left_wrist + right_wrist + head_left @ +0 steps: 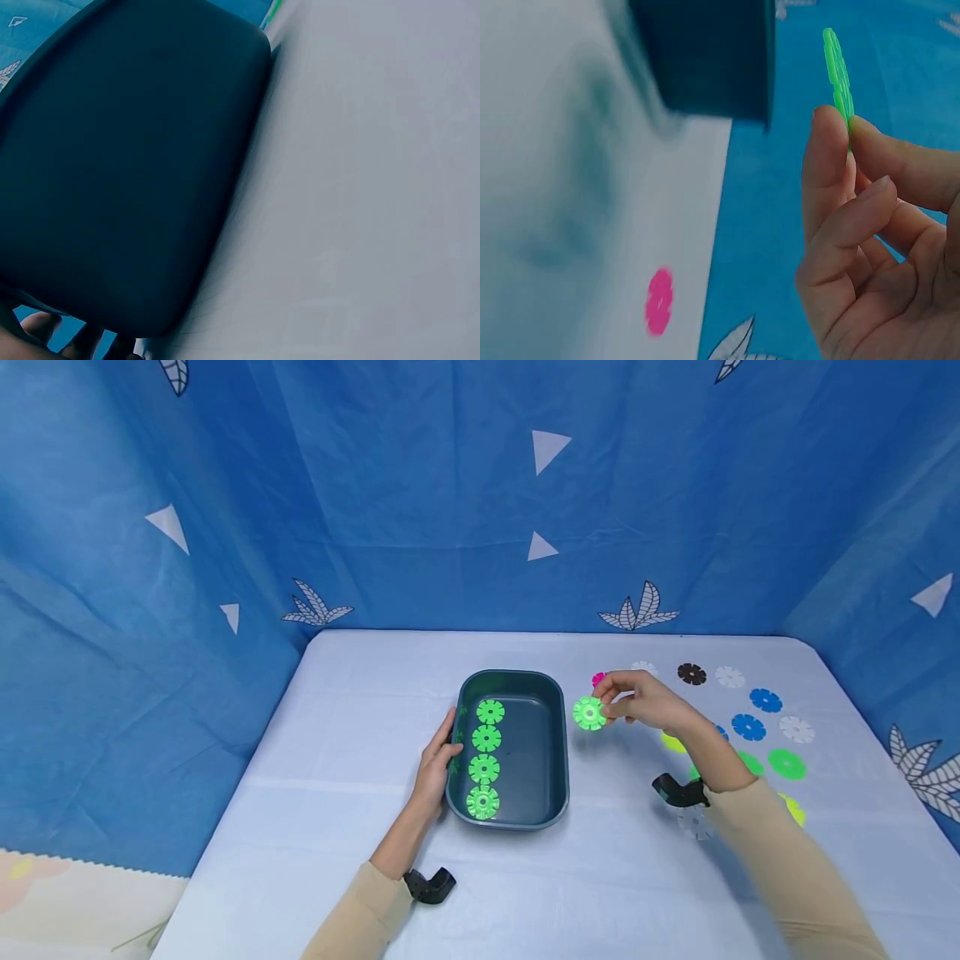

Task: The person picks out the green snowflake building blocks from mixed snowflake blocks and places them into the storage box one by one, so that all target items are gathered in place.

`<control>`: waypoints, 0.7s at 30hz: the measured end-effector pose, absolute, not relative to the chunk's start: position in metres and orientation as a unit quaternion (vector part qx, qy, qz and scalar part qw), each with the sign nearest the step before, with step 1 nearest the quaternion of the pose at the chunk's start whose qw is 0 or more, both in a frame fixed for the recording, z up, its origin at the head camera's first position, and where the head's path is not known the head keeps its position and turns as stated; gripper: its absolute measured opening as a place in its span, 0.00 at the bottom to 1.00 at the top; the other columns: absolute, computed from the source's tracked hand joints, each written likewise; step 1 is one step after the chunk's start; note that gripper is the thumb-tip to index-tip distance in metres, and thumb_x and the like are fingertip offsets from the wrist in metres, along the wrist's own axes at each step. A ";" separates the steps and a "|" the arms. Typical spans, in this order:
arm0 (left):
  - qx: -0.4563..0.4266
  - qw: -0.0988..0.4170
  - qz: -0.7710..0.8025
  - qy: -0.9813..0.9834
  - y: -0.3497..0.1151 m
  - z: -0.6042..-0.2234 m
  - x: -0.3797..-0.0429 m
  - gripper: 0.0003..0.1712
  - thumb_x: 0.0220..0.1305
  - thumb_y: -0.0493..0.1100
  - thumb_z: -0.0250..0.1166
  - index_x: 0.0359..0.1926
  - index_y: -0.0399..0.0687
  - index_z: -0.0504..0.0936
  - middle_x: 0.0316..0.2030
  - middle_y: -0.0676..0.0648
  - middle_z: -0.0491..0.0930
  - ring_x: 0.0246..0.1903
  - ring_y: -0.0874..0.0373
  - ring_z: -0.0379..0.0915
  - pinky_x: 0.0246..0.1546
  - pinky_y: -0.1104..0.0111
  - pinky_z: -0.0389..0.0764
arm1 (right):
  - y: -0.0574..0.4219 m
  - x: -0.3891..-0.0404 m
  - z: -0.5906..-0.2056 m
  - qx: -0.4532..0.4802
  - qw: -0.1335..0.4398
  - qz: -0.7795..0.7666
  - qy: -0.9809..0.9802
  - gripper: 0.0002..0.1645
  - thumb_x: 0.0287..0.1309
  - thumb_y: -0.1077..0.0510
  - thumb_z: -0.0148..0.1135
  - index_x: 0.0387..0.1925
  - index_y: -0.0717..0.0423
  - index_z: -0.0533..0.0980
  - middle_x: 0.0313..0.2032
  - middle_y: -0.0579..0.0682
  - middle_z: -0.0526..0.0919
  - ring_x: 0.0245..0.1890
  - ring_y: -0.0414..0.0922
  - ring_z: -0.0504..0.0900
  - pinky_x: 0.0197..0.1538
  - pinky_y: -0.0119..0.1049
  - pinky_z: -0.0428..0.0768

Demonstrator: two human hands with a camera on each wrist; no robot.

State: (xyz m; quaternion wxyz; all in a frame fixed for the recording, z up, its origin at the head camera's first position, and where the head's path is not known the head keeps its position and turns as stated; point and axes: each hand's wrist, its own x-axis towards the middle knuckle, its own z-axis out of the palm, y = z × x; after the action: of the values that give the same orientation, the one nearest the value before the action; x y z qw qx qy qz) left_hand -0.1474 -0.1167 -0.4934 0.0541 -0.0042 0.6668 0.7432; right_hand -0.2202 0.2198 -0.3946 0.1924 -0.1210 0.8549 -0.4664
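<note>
A dark blue-green tray (532, 760) is in the middle of the head view, with several green notched plastic discs (484, 769) in a column along its left side. My left hand (432, 768) holds the tray's left wall, thumb over the rim. In the left wrist view the tray's outer side (135, 165) fills the left half, with fingertips (82, 341) at its lower edge. Just right of the tray, my right hand (643, 700) pinches another green notched disc (587, 713) between thumb and fingertips. That disc (838, 71) stands edge-on in the right wrist view.
Loose notched discs lie on the white-covered table (360, 718) at the right: a pink one (659, 301), a black one (692, 674), blue ones (748, 727), white ones (797, 729), green ones (787, 764) and yellow ones. My right forearm covers some. A blue curtain (450, 510) hangs behind.
</note>
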 end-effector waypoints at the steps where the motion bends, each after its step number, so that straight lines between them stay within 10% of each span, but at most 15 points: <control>1: -0.005 0.054 0.743 0.667 -0.116 -0.493 -0.147 0.37 0.68 0.36 0.46 0.77 0.58 0.53 0.78 0.53 0.44 0.78 0.53 0.32 0.77 0.53 0.39 | 0.213 -0.219 -0.393 -0.133 0.197 -0.469 0.851 0.11 0.60 0.66 0.60 0.44 0.66 0.75 0.35 0.57 0.75 0.31 0.52 0.84 0.28 0.37 0.74; 21: -0.005 0.055 0.746 0.664 -0.116 -0.493 -0.147 0.37 0.68 0.37 0.47 0.77 0.58 0.53 0.78 0.54 0.45 0.78 0.54 0.33 0.77 0.54 0.40 | 0.107 -0.203 -0.400 -0.338 0.367 -0.348 0.794 0.08 0.53 0.72 0.63 0.34 0.59 0.77 0.25 0.50 0.79 0.23 0.48 0.84 0.23 0.32 0.76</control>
State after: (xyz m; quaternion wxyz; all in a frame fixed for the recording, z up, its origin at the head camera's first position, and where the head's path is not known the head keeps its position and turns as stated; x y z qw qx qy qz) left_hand -0.1472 -0.1155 -0.4926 0.0550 -0.0051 0.6638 0.7459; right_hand -0.2030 0.1071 -0.4001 0.3668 -0.3378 0.7938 -0.3483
